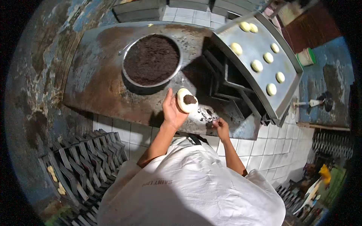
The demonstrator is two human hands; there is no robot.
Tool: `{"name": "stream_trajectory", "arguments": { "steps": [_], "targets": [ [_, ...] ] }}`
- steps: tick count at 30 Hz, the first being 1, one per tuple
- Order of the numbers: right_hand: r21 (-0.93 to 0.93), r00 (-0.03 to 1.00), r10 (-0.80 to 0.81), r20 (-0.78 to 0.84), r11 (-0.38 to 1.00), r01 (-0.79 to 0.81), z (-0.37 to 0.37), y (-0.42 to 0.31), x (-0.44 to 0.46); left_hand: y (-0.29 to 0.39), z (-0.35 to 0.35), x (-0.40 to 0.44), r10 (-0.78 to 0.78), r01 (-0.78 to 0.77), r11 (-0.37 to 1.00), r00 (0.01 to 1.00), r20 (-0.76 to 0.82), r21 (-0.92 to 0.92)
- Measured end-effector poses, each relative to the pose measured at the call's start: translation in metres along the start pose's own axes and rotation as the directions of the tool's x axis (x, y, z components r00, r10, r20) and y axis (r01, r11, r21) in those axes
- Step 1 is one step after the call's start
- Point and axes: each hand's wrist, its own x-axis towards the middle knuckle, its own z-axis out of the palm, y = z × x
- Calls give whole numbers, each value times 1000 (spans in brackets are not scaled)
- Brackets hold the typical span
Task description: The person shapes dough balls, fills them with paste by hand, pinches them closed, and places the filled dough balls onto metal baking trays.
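Note:
My left hand point(173, 112) is raised palm up over the table's near side, its fingers under a flattened round of pale dough point(183, 108). A small clump of dark brown filling point(189, 99) sits on the dough. Just beyond that hand, a round metal pan point(125, 71) holds a heap of dark crumbly filling point(151, 59). My right hand point(221, 129) is lower and to the right by the table's near edge, beside scattered dark crumbs point(206, 115). Its fingers are curled together, and whatever may be between them is too small to make out.
At the right, a metal tray point(247, 47) with several pale dough balls point(256, 66) rests on stacked dark trays point(235, 79). Racks of angled metal trays point(88, 158) stand at lower left. A white tub with a green rim point(306, 57) is at far right.

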Motion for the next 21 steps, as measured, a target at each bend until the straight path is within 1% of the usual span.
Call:
{"name": "stream_trajectory", "arguments": {
  "steps": [1, 2, 3, 4, 5, 6, 7, 8, 9, 10, 11, 12, 13, 14, 15, 16, 17, 18, 19, 20, 21],
  "targets": [
    [-248, 997, -58, -46, 968, 45, -21, 9, 0, -15, -2, 1, -38, 37, 999, 998, 42, 17],
    [-232, 996, -58, -66, 972, 41, -31, 5, 0, -30, -2, 2, -77, 74, 997, 994, 83, 34],
    [-582, 987, -135, -83, 811, 62, -37, -10, 0, -44, 1, -1, -91, 86, 994, 992, 90, 63],
    [-846, 976, -206, -70, 531, 52, -39, -29, 1, -57, 4, -3, -106, 99, 992, 990, 91, 82],
    [-781, 908, -416, -35, 578, 235, -38, -42, 6, -68, 7, -5, -130, 121, 988, 987, 96, 100],
    [-705, 793, -609, -25, 573, 418, -33, -58, 10, -79, 10, -7, -153, 141, 983, 983, 97, 117],
    [-421, 937, -347, -40, 856, 299, -23, -105, -5, -89, 12, -10, -161, 148, 980, 982, 96, 132],
    [-98, 996, -73, 50, 992, 78, -13, -153, -21, -99, 15, -12, -167, 149, 974, 981, 97, 173],
    [168, 986, -24, 165, 986, -4, -7, -165, -23, -109, 18, -14, -170, 145, 966, 980, 101, 213],
    [406, 956, -7, 292, 907, -117, -4, -177, -26, -116, 21, -17, -169, 139, 959, 980, 104, 248],
    [464, 890, 117, 440, 819, -337, -8, -200, -34, -121, 34, -24, -151, 71, 922, 972, 182, 382],
    [463, 886, 112, 449, 819, -338, -14, -201, -37, -124, 26, -24, -140, 61, 921, 973, 182, 385],
    [344, 896, 40, 443, 915, -211, -18, -203, -39, -124, 11, -20, -111, 30, 826, 988, 110, 563],
    [216, 895, -35, 445, 974, -69, -22, -204, -38, -119, 12, -21, -64, 14, 695, 997, 43, 719],
    [175, 891, -112, 441, 984, 37, -27, -197, -37, -111, 11, -23, -111, 111, 577, 992, -57, 809],
    [175, 883, -116, 454, 984, 39, -29, -193, -38, -109, 10, -28, -95, 102, 579, 994, -57, 809],
    [-26, 863, -288, 415, 945, 327, -29, -197, -42, -108, 20, -38, -95, 67, 519, 995, -20, 852],
    [-231, 793, -454, 407, 789, 570, -30, -201, -46, -107, 24, -45, -102, 33, 454, 995, 16, 890],
    [-262, 747, -546, 378, 711, 652, -30, -205, -49, -106, 15, -41, -105, 1, 432, 993, 49, 902],
    [-261, 746, -546, 381, 710, 654, -29, -210, -51, -103, 17, -46, -102, 0, 433, 994, 48, 901],
    [-250, 734, -579, 355, 697, 672, -29, -213, -52, -100, 24, -54, -66, -49, 374, 995, 79, 926]
  ]
}}
